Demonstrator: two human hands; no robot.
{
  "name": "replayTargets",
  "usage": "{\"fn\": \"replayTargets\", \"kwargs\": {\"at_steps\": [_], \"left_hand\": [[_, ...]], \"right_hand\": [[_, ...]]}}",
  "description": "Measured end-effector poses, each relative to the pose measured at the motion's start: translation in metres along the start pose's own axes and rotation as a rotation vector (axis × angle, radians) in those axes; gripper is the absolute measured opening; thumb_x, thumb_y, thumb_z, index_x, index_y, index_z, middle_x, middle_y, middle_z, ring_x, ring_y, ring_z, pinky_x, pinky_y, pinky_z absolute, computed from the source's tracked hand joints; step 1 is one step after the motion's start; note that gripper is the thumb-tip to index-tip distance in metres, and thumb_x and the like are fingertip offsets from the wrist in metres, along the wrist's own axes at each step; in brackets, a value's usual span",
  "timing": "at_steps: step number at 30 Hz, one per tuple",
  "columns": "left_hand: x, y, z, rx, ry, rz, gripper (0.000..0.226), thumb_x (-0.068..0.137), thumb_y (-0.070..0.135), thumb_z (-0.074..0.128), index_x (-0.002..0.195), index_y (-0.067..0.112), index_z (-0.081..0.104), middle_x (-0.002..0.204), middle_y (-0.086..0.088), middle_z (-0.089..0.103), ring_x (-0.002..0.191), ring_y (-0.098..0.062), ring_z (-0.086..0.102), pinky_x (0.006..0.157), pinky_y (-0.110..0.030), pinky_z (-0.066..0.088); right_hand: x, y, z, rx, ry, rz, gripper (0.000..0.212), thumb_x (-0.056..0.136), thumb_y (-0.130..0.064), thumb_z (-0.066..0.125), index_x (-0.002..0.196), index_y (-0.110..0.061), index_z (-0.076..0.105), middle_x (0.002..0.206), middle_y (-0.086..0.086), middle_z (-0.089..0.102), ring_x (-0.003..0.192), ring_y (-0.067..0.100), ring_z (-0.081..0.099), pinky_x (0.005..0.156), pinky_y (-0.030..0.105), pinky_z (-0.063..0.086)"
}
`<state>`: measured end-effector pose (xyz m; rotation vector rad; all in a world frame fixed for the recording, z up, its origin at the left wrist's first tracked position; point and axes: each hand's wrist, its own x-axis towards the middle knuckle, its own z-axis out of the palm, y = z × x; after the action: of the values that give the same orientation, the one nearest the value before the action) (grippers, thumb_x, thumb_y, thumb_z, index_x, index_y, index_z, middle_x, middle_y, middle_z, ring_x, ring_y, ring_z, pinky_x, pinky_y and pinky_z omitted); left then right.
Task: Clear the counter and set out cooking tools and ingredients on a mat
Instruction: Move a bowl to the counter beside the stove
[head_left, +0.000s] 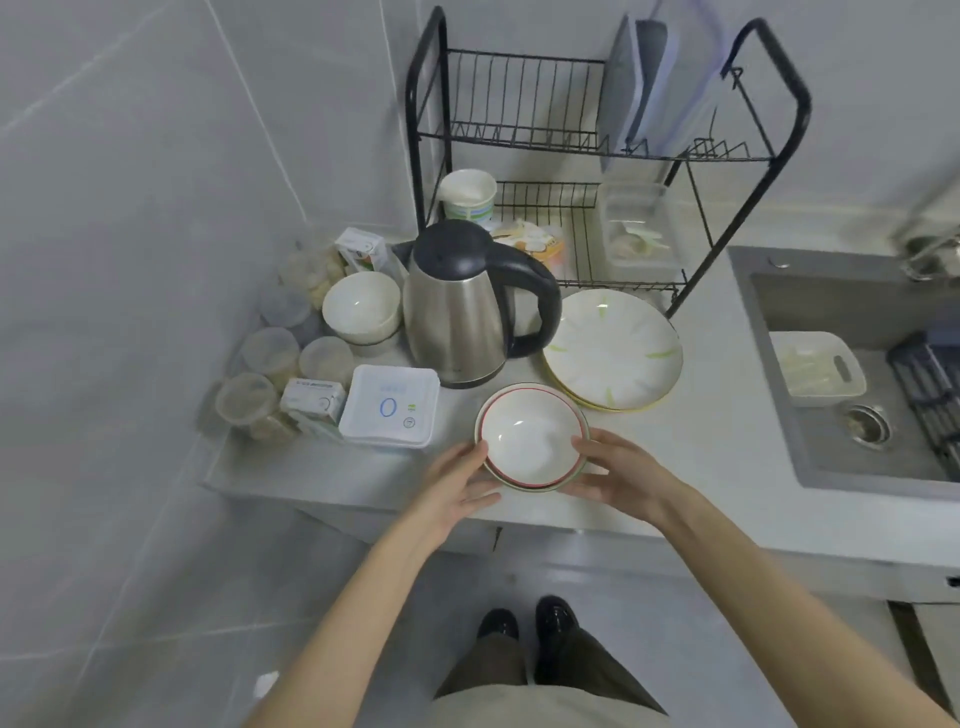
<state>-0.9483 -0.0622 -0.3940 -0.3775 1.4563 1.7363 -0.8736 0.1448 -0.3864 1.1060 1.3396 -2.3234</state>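
**Clearing Under Way: Bowls in Both Hands**

The stacked bowls (532, 434) sat near the front edge of the counter (701, 452). The left hand (460, 480) clasped them at 8 o'clock, thumb over the rim. The right hand (621, 473) held them at 4 o'clock, thumb on the rim and fingers half open beneath.

The step looked like clearing, and no mat was in view. The next move probably called for a level lift, straight up.

The scale (389, 405) stood close at 9 o'clock, the kettle (457, 317) at 11 and the plates (618, 353) just beside at 1. Open room lay at 3 o'clock, towards the sink (852, 312), and the counter edge was close at 6.
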Motion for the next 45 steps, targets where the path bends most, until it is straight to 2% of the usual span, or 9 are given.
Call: {"fn": "replayTargets", "kwargs": {"at_steps": [2,6,13,17,21,28,33,40,45], "left_hand": [[-0.003,0.004,0.011,0.041,-0.06,-0.004,0.027,0.092,0.021,0.06,0.116,0.01,0.055,0.094,-0.009,0.066,0.086,-0.028,0.066,0.087,-0.044,0.052],[-0.011,0.015,0.04,0.123,-0.143,-0.005,0.035,0.089,0.025,0.064,0.12,0.012,0.057,0.105,-0.014,0.067,0.096,-0.033,0.067,0.083,-0.042,0.056],[-0.03,0.026,0.12,0.297,-0.384,0.052,0.03,0.085,0.027,0.068,0.111,0.012,0.063,0.11,-0.017,0.066,0.092,-0.033,0.069,0.086,-0.044,0.056],[-0.049,0.022,0.185,0.413,-0.532,0.059,0.022,0.086,0.027,0.066,0.104,0.013,0.063,0.103,-0.014,0.067,0.087,-0.034,0.07,0.081,-0.039,0.058],[-0.073,0.002,0.251,0.506,-0.671,0.044,0.019,0.085,0.026,0.066,0.099,0.013,0.063,0.102,-0.018,0.068,0.087,-0.035,0.07,0.08,-0.039,0.058],[-0.127,-0.067,0.358,0.624,-0.841,-0.009,0.022,0.085,0.026,0.066,0.104,0.014,0.062,0.107,-0.02,0.066,0.086,-0.035,0.07,0.076,-0.037,0.06],[-0.19,-0.143,0.433,0.688,-0.963,-0.059,0.01,0.088,0.022,0.063,0.094,0.014,0.061,0.096,-0.017,0.065,0.082,-0.035,0.069,0.078,-0.038,0.058],[-0.268,-0.241,0.52,0.802,-1.098,-0.125,0.018,0.086,0.023,0.065,0.1,0.013,0.062,0.107,-0.02,0.063,0.086,-0.037,0.068,0.076,-0.037,0.059],[-0.319,-0.305,0.576,0.87,-1.196,-0.187,0.017,0.086,0.02,0.066,0.1,0.012,0.062,0.097,-0.018,0.066,0.075,-0.034,0.071,0.071,-0.035,0.06]], "right_hand": [[-0.017,0.0,-0.01,0.045,0.02,-0.038,0.026,0.089,-0.01,0.063,0.114,-0.003,0.06,0.106,0.011,0.064,0.09,0.035,0.068,0.082,0.048,0.057],[-0.053,-0.002,-0.031,0.129,0.087,-0.114,0.028,0.087,-0.012,0.065,0.114,-0.004,0.059,0.105,0.012,0.065,0.092,0.035,0.068,0.083,0.047,0.057],[-0.128,-0.008,-0.082,0.295,0.266,-0.277,0.015,0.088,-0.011,0.063,0.102,-0.007,0.058,0.094,0.011,0.061,0.089,0.037,0.066,0.085,0.049,0.056],[-0.18,-0.009,-0.121,0.383,0.368,-0.347,0.02,0.09,-0.012,0.061,0.109,-0.009,0.057,0.104,0.014,0.058,0.089,0.037,0.066,0.077,0.045,0.059],[-0.237,0.002,-0.166,0.482,0.445,-0.418,0.022,0.09,-0.013,0.06,0.111,-0.011,0.053,0.101,0.012,0.058,0.092,0.038,0.065,0.076,0.044,0.059],[-0.337,0.044,-0.243,0.6,0.617,-0.515,0.014,0.089,-0.01,0.061,0.1,-0.011,0.052,0.089,0.009,0.057,0.084,0.035,0.066,0.071,0.043,0.06],[-0.426,0.094,-0.305,0.668,0.718,-0.579,0.014,0.088,-0.011,0.062,0.099,-0.012,0.052,0.093,0.01,0.062,0.083,0.035,0.067,0.073,0.044,0.06],[-0.532,0.162,-0.37,0.796,0.862,-0.644,0.019,0.087,-0.011,0.065,0.102,-0.012,0.053,0.106,0.013,0.062,0.094,0.04,0.066,0.068,0.042,0.06],[-0.591,0.207,-0.407,0.912,0.974,-0.708,0.024,0.084,-0.011,0.068,0.103,-0.011,0.053,0.111,0.016,0.056,0.109,0.039,0.061,0.062,0.04,0.059]]}}
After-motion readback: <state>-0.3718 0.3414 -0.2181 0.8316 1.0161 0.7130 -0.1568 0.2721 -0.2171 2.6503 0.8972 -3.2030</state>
